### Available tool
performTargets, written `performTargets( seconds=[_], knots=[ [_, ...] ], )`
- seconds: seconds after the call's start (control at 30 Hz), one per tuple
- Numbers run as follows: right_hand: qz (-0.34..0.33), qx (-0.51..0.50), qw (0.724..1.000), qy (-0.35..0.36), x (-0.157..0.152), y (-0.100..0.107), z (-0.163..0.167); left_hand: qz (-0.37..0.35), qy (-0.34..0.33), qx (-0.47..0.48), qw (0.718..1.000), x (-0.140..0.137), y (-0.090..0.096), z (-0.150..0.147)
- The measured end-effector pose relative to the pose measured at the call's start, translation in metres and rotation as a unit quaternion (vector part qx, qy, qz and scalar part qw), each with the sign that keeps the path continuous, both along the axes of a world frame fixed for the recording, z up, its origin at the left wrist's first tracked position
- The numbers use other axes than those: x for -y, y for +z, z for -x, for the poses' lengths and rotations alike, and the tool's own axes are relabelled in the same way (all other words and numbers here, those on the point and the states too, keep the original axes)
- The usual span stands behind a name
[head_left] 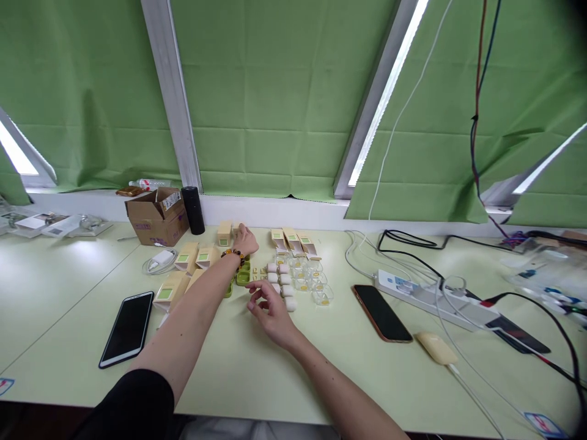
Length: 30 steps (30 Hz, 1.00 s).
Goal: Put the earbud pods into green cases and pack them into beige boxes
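My left hand [246, 240], with a beaded bracelet at the wrist, reaches to the back of the table. Its fingers are closed on a small kraft paper box [235, 228], which the hand partly hides. Beside it stands another kraft box [224, 233] with a green label. Above the table hovers my right hand [273, 313], fingers curved and apart, holding nothing. It is close to the white rounded blocks [285, 279] and a green tray [243, 277] with compartments. Small yellow pieces [255, 271] lie between tray and blocks. Clear plastic cups [317, 282] sit to the right.
More kraft boxes stand at left [171, 290] and at back right [292, 240]. Phones lie on both sides [127, 329] [382, 312]. A power strip [435, 299] with cables occupies the right. A carton [158, 217] and black cylinder [193, 211] stand back left.
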State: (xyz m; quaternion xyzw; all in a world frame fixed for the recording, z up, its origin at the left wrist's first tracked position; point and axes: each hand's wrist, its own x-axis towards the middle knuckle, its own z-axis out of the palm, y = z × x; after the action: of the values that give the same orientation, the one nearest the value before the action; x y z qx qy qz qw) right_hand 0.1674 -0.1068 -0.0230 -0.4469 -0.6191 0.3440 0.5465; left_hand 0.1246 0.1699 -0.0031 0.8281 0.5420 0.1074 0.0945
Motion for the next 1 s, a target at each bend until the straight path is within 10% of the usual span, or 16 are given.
performTargets(
  seconds=[0.63, 1.0],
  knots=[
    [0.017, 0.004, 1.000, 0.010, -0.001, -0.002, -0.001, 0.058, 0.004, 0.023, 0.998, 0.010, 0.020, 0.008],
    [0.068, 0.111, 0.985, 0.117, 0.003, -0.005, 0.005, 0.050, -0.232, 0.074, 0.969, 0.125, 0.052, 0.035]
  ],
)
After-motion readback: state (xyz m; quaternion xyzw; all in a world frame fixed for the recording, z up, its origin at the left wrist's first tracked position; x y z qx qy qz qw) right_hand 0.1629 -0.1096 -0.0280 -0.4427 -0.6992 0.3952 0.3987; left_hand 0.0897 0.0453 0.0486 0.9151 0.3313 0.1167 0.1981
